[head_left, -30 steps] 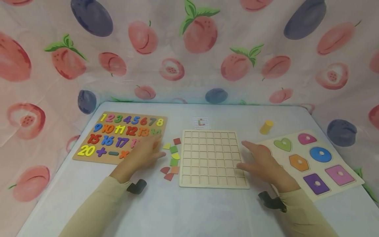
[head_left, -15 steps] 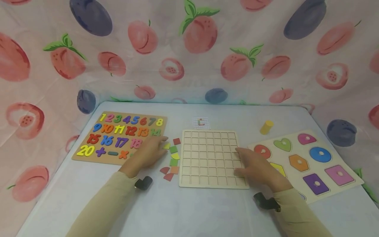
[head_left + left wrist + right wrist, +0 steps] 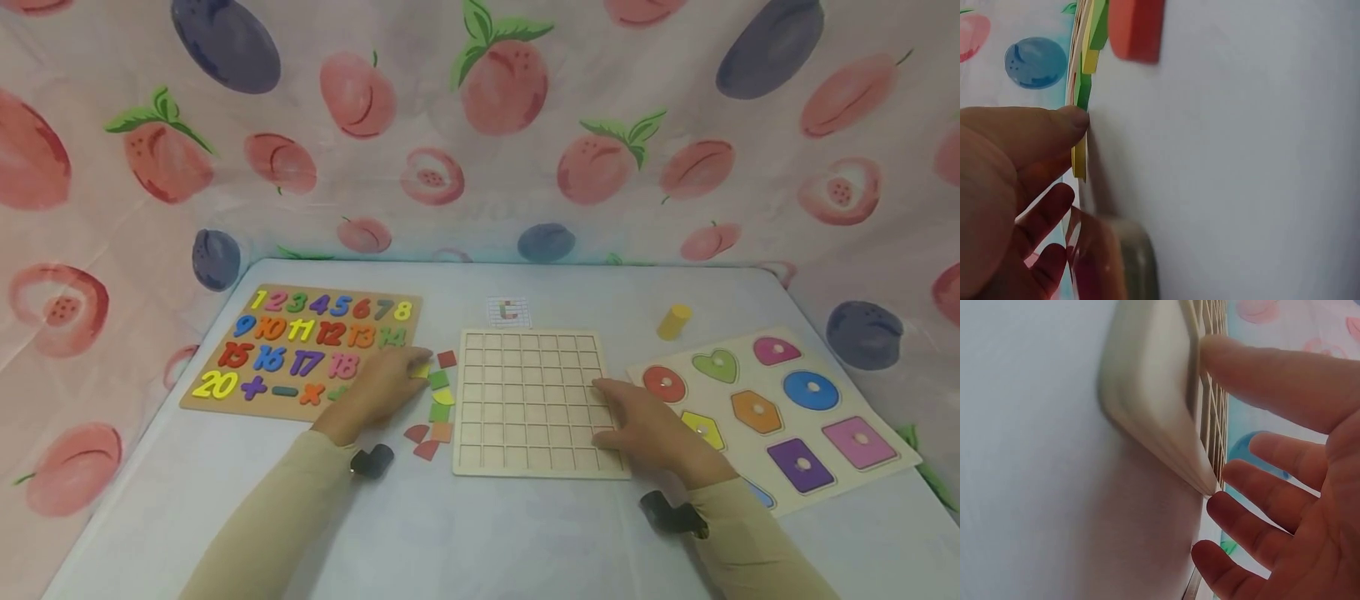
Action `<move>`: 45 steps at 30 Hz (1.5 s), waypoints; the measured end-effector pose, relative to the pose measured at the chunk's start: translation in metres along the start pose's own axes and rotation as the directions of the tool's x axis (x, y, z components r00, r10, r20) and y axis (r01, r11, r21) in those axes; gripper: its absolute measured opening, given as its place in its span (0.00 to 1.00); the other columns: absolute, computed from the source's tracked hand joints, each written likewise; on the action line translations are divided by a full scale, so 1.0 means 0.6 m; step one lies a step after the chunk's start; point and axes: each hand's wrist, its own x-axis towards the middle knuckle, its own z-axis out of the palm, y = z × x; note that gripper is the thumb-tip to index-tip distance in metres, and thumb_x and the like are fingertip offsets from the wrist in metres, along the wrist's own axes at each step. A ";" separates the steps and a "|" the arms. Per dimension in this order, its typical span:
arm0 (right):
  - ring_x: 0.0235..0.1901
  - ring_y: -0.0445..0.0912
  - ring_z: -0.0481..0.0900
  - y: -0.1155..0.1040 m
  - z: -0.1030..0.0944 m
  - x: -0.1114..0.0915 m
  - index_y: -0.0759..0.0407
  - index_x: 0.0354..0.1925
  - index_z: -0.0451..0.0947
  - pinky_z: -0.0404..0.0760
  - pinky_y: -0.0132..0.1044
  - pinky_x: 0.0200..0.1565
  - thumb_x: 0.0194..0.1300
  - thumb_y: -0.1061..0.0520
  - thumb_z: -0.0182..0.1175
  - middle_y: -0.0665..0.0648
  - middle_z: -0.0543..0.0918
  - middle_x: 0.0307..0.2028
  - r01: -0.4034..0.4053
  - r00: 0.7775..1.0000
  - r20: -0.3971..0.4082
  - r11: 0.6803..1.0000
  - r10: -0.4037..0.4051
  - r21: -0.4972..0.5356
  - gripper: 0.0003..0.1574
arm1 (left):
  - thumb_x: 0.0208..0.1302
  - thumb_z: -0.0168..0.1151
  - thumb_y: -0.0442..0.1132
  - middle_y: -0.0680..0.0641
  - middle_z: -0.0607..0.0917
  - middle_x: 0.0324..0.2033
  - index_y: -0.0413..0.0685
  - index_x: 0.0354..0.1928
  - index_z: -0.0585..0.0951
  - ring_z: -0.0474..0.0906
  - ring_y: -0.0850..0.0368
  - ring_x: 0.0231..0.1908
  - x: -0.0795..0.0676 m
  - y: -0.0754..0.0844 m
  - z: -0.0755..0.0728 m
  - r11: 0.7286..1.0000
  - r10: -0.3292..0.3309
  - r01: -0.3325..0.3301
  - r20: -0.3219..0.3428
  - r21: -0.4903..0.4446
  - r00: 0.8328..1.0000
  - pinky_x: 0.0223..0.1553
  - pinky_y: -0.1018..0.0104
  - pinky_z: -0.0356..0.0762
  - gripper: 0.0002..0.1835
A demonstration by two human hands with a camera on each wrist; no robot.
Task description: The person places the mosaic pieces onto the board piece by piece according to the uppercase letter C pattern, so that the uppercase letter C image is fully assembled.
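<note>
backdrop [image 3: 495,179]: pale pink, peach-and-plum print | table [image 3: 480,542]: white top | light: muted

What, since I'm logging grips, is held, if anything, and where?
The left hand seemingly pinches a yellow tile by its edges; the right hand touches the grid.

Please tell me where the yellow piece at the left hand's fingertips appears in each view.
Head: the yellow piece is just left of and below center, partly covered by the left hand.
Left wrist: the yellow piece is left of center, below the thumb tip.
Right wrist: not in this picture.
Shared landmark: the fruit-print backdrop, at the top, left side and right side respectively.
</note>
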 end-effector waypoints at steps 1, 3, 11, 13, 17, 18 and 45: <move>0.68 0.64 0.65 0.000 0.000 0.000 0.68 0.69 0.66 0.62 0.60 0.66 0.54 0.59 0.72 0.68 0.71 0.66 0.000 1.000 -0.001 1.000 0.000 0.000 0.47 | 0.68 0.66 0.41 0.47 0.77 0.64 0.49 0.67 0.76 0.67 0.45 0.67 0.000 0.000 0.001 1.000 0.000 0.000 -0.004 0.004 1.000 0.66 0.47 0.66 0.26; 0.67 0.64 0.65 0.001 0.000 0.000 0.68 0.69 0.66 0.63 0.60 0.66 0.54 0.59 0.72 0.68 0.71 0.66 0.002 1.000 0.001 1.000 -0.002 -0.001 0.47 | 0.68 0.66 0.41 0.47 0.78 0.63 0.49 0.67 0.76 0.68 0.46 0.66 0.002 0.002 0.003 1.000 -0.005 0.005 -0.012 0.008 1.000 0.65 0.47 0.67 0.26; 0.67 0.64 0.65 0.003 0.002 0.003 0.67 0.69 0.66 0.63 0.60 0.66 0.54 0.58 0.73 0.68 0.71 0.66 -0.021 1.000 0.009 1.000 0.021 -0.005 0.48 | 0.69 0.65 0.40 0.48 0.80 0.60 0.49 0.64 0.79 0.70 0.47 0.63 0.005 0.007 0.009 0.999 -0.037 0.038 -0.045 0.013 0.998 0.64 0.48 0.68 0.22; 0.68 0.64 0.64 0.004 0.002 0.004 0.67 0.69 0.66 0.63 0.60 0.66 0.53 0.58 0.74 0.68 0.71 0.66 -0.024 1.000 0.008 1.000 0.024 -0.005 0.48 | 0.69 0.65 0.40 0.48 0.80 0.60 0.49 0.64 0.79 0.71 0.47 0.63 0.006 0.008 0.009 0.999 -0.040 0.041 -0.052 0.021 0.998 0.64 0.48 0.69 0.22; 0.67 0.64 0.65 0.005 0.001 0.004 0.67 0.69 0.67 0.63 0.60 0.66 0.53 0.58 0.74 0.68 0.72 0.66 -0.011 1.000 0.006 1.000 0.011 -0.004 0.48 | 0.68 0.65 0.40 0.48 0.80 0.59 0.49 0.63 0.79 0.71 0.47 0.62 0.007 0.009 0.010 0.998 -0.053 0.054 -0.057 0.024 0.997 0.64 0.48 0.69 0.22; 0.67 0.64 0.65 0.006 0.001 0.004 0.68 0.68 0.67 0.63 0.60 0.66 0.53 0.58 0.74 0.68 0.72 0.65 -0.004 1.000 0.006 1.000 0.005 -0.007 0.48 | 0.68 0.65 0.40 0.47 0.80 0.59 0.49 0.63 0.79 0.71 0.47 0.62 0.007 0.009 0.010 0.998 -0.054 0.055 -0.057 0.023 0.997 0.64 0.48 0.69 0.22; 0.67 0.64 0.65 0.007 -0.003 0.005 0.68 0.68 0.68 0.63 0.60 0.66 0.53 0.57 0.73 0.68 0.72 0.65 -0.014 1.000 0.018 1.000 0.014 -0.008 0.47 | 0.68 0.64 0.40 0.49 0.82 0.54 0.49 0.62 0.79 0.76 0.53 0.49 0.034 0.066 0.002 0.992 -0.054 0.055 0.013 -0.112 0.998 0.55 0.56 0.77 0.21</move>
